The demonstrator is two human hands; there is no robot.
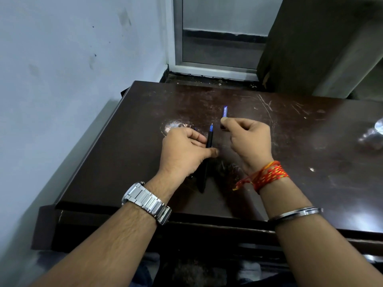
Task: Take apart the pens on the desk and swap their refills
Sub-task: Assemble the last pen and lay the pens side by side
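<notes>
Head view, looking down on a dark brown, scratched desk [290, 141] set against a pale blue wall [62, 59] on the left.

A steel watch [146, 200] sits on the left wrist. The left hand [182, 154] rests low over the desk, its thumb and fingers pinched around a black pen barrel [209, 139]. The barrel points away from the person, with a blue tip [211, 127] sticking out of its far end. Its near end runs under the hand and shows again below the wrist, where a second dark, slender piece [202, 179] lies close alongside; whether that is part of the same pen or a separate one cannot be told.

Just right of it, apart from the barrel, the right hand [248, 137] is raised slightly, fingers curled shut, thumb and forefinger gripping a small blue pen piece [225, 111] that stands up past the fingertips, blurred. The right wrist carries a red and yellow thread [267, 176], and a metal bangle [296, 213] circles the forearm nearer the camera.

At the far right edge of the desk lies a shiny metal object [373, 135], blurred.
</notes>
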